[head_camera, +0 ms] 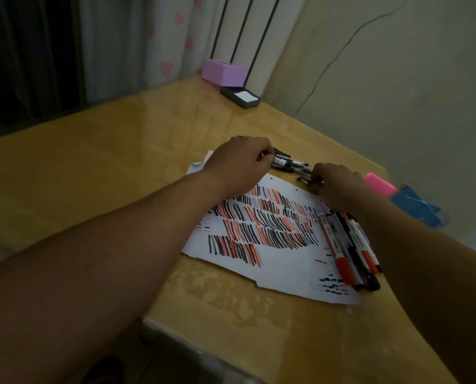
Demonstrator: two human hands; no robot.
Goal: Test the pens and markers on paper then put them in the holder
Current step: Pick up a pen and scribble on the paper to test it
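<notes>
Two bare arms reach in from the bottom edge, the left arm closest. They stretch over a big yellow table. One sheet of white paper lies flat on the table near its right side. It is full of short red and black lines.

A blue holder sits at the right edge of the table, past the paper. One pink marker touches its near end. It is hard to tell if the marker is inside. In the far corner stands one purple box. Just beside it is one dark tray with a white card in it.

A bunch of fat markers lies on the right edge of the paper, close together. At least four show, some with red caps and some with black.

A little pile of dark pens lies on the table just above the paper. There are too many packed together to count.

The left hand curls its fingers around one end of the pens. The right hand has its fingers bent down at the other end, on a small dark bit. It is not clear what it holds.
</notes>
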